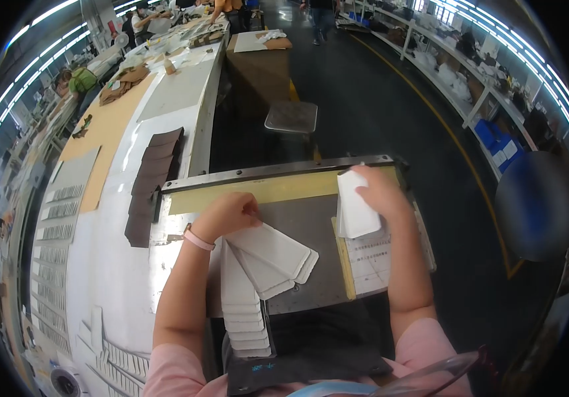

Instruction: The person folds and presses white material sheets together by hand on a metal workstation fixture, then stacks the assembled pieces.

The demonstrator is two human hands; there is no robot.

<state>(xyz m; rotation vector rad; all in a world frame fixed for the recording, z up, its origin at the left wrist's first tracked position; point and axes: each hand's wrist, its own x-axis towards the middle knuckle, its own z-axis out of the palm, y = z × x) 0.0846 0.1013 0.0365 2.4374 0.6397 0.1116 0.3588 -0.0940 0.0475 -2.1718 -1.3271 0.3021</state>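
Note:
My left hand (237,213) is closed at the upper end of a fan of white flat pieces (274,255), its fingertips pinching the top corner. These pieces are oblong with rounded corners. A second row of overlapping white pieces (241,298) runs down from the same spot toward my lap, over the front edge of the grey work board (311,225). At the right end of the board, my right hand (382,192) grips a small stack of similar white pieces (358,208), thumb on top. The stack lies partly over a printed paper sheet (369,264).
A metal rail (278,168) bounds the board's far edge. Left of it, a strip of overlapping dark brown pieces (148,182) lies on the long white table (109,251). Beyond stand a stool (291,118) and a large brown box (258,73). Shelves (456,99) line the right; people work farther back.

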